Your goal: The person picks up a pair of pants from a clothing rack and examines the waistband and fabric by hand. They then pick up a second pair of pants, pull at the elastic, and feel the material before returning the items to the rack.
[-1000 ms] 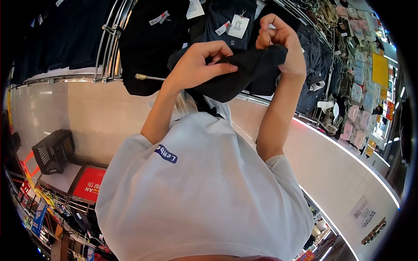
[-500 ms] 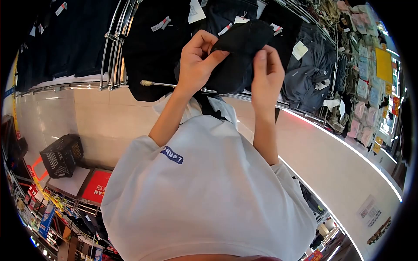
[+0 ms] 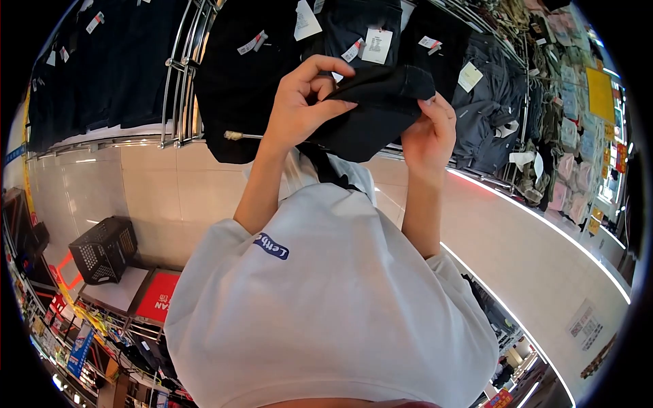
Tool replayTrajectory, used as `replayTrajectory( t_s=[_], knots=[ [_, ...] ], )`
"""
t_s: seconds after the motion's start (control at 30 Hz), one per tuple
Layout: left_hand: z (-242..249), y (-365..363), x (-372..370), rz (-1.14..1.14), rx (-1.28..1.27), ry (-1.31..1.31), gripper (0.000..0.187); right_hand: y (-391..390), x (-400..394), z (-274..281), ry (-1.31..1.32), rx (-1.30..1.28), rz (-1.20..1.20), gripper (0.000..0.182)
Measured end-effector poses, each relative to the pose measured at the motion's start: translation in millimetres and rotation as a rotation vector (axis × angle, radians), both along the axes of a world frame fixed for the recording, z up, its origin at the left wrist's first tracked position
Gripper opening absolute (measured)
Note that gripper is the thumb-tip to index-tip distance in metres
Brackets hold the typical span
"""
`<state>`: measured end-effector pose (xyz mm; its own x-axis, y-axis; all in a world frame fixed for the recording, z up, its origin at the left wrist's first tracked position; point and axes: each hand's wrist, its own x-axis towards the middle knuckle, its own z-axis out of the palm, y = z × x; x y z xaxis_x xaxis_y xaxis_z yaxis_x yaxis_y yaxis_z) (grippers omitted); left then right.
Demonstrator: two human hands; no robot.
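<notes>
Between my two hands is a folded piece of black clothing (image 3: 371, 124); its exact kind does not show. My left hand (image 3: 299, 102) grips its left edge, with the thumb below and the index finger curled above the fold. The right end of the fold is pinched between thumb and fingers of my right hand (image 3: 432, 132). The cloth's upper edge is turned over and sags a little between the hands. Just behind it lie dark folded trousers (image 3: 359, 30) with a white tag (image 3: 377, 45).
A chrome rack (image 3: 178, 75) carries dark clothes with tags to the left and ahead. Grey garments (image 3: 483, 126) lie to the right, near packed shelves (image 3: 571, 129). A black basket (image 3: 104, 249) stands at lower left beside a red sign (image 3: 158, 296).
Both hands have shifted slightly, the right one lower and to the right. The cloth's folded top has come down, uncovering more of the white tag behind it.
</notes>
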<state>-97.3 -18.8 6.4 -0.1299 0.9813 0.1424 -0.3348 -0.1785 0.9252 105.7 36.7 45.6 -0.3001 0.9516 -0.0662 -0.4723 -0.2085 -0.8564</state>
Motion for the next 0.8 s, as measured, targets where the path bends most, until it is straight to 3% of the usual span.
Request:
replayTrajectory(
  t_s=[0.13,0.27,0.33,0.4,0.5,0.6,0.8],
  knots=[
    [1.7,-3.1,-9.4,-0.173,0.063,-0.029,0.051,8.5,11.3,-0.3,0.044,0.083,0.163,0.015],
    [-6.6,4.6,2.5,-0.018,0.135,0.123,0.040,3.2,-1.9,18.2,-0.039,0.062,0.152,0.017],
    [-6.1,7.9,8.6,0.026,0.248,0.365,0.025,-0.3,-9.4,22.7,-0.104,0.059,0.150,0.019],
    [-8.6,7.6,14.5,0.034,0.206,0.362,0.021,-1.2,-12.8,24.9,-0.143,0.087,0.132,0.020],
    [1.6,-1.4,11.2,-0.026,-0.078,0.246,0.017,4.4,-6.2,24.4,-0.170,0.168,0.105,0.019],
    [-2.6,1.8,8.4,0.098,0.000,0.280,0.017,0.8,-2.9,26.3,-0.266,0.200,0.067,0.018],
    [-2.2,3.2,11.1,0.181,0.056,0.133,0.020,-14.9,-2.6,41.6,-0.412,0.195,0.226,0.017]
  ],
)
